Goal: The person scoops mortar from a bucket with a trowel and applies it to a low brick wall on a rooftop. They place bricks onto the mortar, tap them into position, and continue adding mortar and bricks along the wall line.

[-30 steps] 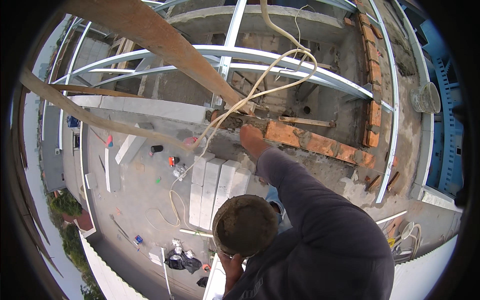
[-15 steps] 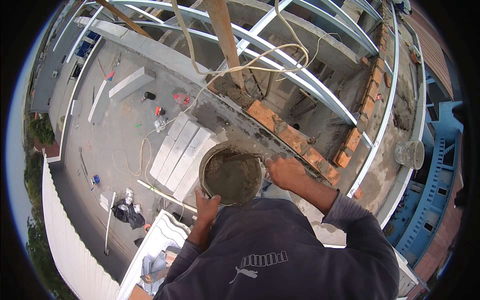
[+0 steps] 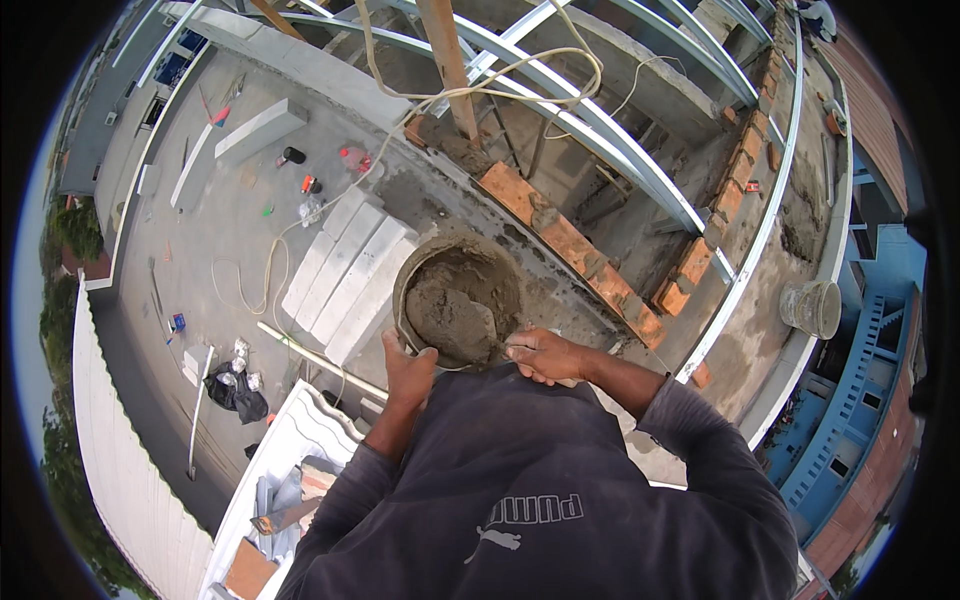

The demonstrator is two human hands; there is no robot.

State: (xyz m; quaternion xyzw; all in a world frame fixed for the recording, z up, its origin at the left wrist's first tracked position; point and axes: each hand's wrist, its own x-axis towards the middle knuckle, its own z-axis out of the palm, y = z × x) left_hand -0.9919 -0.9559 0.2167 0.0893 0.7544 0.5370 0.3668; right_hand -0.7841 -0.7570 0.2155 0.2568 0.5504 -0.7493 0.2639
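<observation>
My left hand [image 3: 408, 370] grips the left side of a round bucket [image 3: 402, 298] of wet grey mortar [image 3: 435, 300] in front of my body. In my right hand [image 3: 540, 355], closed at the bucket's right edge, is a trowel [image 3: 478, 325] with its blade down in the mortar, partly covered. Beyond the bucket runs a low row of orange bricks [image 3: 515, 200] with mortar smears along it. Pale lightweight blocks [image 3: 340, 255] lie stacked just left of the bucket.
Metal roof framing [image 3: 640, 170], a wooden beam [image 3: 450, 60] and looping hose [image 3: 560, 100] span the openings beyond. Another bucket [image 3: 808, 308] stands right; a person [image 3: 818, 18] is far top right. A dark bag [image 3: 240, 395], tools and loose items lie on the left floor [image 3: 170, 260].
My right hand has come back from the brick row into the bucket, and the trowel has gone deeper into the mortar. The view has swung down, and the bucket sits higher in it.
</observation>
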